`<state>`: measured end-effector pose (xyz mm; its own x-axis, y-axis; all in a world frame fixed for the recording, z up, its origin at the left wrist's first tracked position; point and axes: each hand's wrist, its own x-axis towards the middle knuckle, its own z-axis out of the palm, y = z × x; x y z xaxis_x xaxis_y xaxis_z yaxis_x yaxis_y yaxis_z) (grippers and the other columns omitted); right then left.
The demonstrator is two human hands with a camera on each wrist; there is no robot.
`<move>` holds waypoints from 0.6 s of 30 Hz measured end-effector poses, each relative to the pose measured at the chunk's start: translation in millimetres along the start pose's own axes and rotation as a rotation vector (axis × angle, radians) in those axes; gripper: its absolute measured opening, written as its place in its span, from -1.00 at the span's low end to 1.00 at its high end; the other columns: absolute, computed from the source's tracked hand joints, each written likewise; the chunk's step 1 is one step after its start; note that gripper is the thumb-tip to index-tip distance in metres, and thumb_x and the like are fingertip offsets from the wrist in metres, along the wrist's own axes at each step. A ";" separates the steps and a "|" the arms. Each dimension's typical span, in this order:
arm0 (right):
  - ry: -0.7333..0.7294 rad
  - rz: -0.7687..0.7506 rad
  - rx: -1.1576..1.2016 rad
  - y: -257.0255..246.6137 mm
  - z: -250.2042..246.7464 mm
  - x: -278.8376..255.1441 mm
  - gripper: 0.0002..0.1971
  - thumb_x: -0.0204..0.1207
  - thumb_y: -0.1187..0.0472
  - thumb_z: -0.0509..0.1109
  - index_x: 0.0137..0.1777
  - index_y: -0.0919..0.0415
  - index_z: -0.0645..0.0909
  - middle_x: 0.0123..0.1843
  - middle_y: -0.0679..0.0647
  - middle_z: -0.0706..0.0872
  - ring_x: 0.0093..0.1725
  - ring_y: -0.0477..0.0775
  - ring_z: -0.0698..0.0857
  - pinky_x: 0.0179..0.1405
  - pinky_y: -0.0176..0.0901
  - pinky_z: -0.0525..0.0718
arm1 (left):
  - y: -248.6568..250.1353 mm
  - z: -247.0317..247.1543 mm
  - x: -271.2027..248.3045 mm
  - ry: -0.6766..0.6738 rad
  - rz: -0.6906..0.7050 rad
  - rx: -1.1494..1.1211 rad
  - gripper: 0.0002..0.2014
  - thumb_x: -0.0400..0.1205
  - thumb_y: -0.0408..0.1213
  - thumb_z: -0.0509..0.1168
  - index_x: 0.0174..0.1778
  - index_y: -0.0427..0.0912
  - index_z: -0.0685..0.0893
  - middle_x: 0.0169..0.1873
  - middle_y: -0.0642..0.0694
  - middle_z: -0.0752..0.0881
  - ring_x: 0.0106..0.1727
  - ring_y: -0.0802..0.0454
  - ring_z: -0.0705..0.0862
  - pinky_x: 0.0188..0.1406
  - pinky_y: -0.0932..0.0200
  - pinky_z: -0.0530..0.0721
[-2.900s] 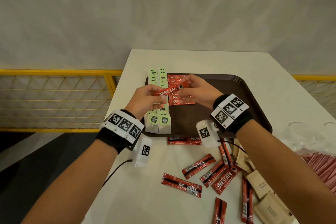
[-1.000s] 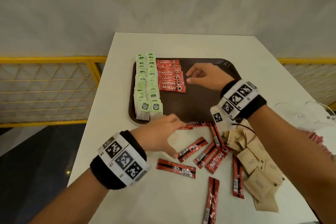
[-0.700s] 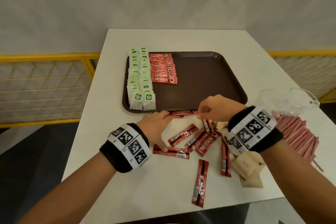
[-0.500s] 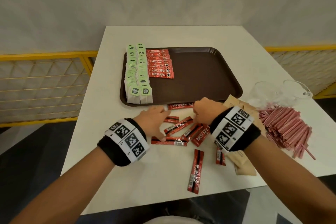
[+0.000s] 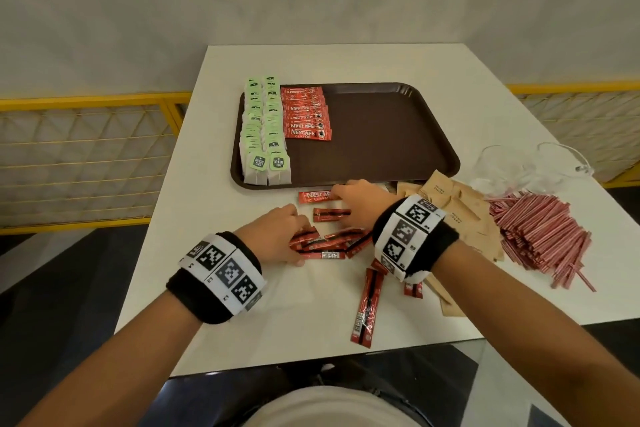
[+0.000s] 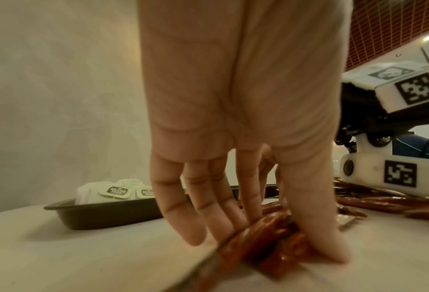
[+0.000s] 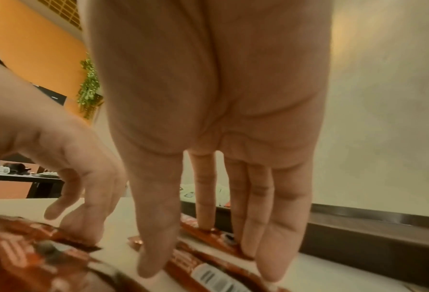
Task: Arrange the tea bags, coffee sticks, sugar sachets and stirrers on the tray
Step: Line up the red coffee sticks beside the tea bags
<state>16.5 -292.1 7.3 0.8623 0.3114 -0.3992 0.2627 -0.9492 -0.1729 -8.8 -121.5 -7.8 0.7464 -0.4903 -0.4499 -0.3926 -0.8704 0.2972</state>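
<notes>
Two rows of green tea bags (image 5: 265, 135) and a row of red coffee sticks (image 5: 306, 118) lie at the left of the brown tray (image 5: 398, 135). Loose coffee sticks (image 5: 329, 243) lie on the white table in front of it. My left hand (image 5: 280, 236) pinches a bunch of these sticks (image 6: 265, 237) between thumb and fingers. My right hand (image 5: 356, 201) rests with straight fingers on two other sticks (image 7: 208, 274) beside the tray rim (image 7: 358, 237). Brown sugar sachets (image 5: 457, 208) and striped stirrers (image 5: 540, 236) lie to the right.
Clear glass cups (image 5: 526, 166) stand at the table's right edge behind the stirrers. One coffee stick (image 5: 367, 308) lies alone near the front edge. A yellow mesh railing (image 5: 86, 156) runs along the left of the table.
Both hands came off the tray and down onto the loose coffee sticks in front of it. The left hand has drawn several sticks into a bunch. The view pulled back.
</notes>
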 end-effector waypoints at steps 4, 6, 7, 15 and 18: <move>0.014 -0.041 0.004 -4.1 -1.2 2.5 -0.53 0.51 0.26 0.40 0.42 0.17 0.43 0.35 0.18 0.47 0.32 0.18 0.51 0.18 -0.14 0.51 | 1.2 -2.0 1.4 0.052 -0.021 -0.018 -0.71 0.54 -0.21 0.38 0.15 -0.16 0.59 0.15 -0.13 0.59 0.03 0.02 0.53 -0.02 0.24 0.45; 0.022 -0.004 0.040 -2.0 -0.8 2.4 -0.48 0.46 0.22 0.46 0.40 0.18 0.42 0.31 0.19 0.46 0.31 0.20 0.51 0.16 -0.09 0.53 | 1.3 -2.2 1.5 0.044 -0.041 -0.007 -0.72 0.54 -0.22 0.36 0.16 -0.17 0.59 0.14 -0.14 0.59 0.02 0.00 0.53 -0.03 0.22 0.47; 0.029 0.029 0.051 0.4 -0.4 1.7 -0.47 0.44 0.18 0.48 0.39 0.19 0.42 0.30 0.19 0.47 0.30 0.21 0.51 0.15 -0.07 0.54 | 1.4 -2.3 1.3 0.028 -0.052 0.003 -0.70 0.56 -0.21 0.33 0.19 -0.18 0.57 0.15 -0.15 0.58 0.06 -0.04 0.55 -0.01 0.19 0.48; 0.025 0.094 -0.027 12.4 -1.3 2.9 -0.70 0.57 0.25 0.31 0.29 0.22 0.55 0.20 0.17 0.65 0.14 0.18 0.67 0.09 -0.04 0.67 | -0.6 -7.6 -6.2 -0.003 -0.051 0.039 -0.76 0.68 -0.22 0.13 0.14 -0.30 0.51 0.02 -0.20 0.55 -0.08 -0.03 0.47 -0.15 0.19 0.36; 0.081 0.039 0.058 21.2 -15.0 -9.0 -0.76 0.58 0.25 0.29 0.22 0.20 0.57 0.10 0.03 0.60 0.08 0.06 0.60 0.05 -0.14 0.59 | -6.3 -16.9 -11.1 0.006 -0.056 0.000 -0.83 0.68 -0.25 0.14 0.11 -0.25 0.48 -0.18 -0.09 0.57 -0.22 0.03 0.50 -0.30 0.19 0.39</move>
<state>20.8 -315.7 20.7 0.9043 0.2674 -0.3327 0.2048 -0.9557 -0.2114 -5.6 -109.9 9.5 0.7705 -0.4409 -0.4603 -0.3502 -0.8963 0.2722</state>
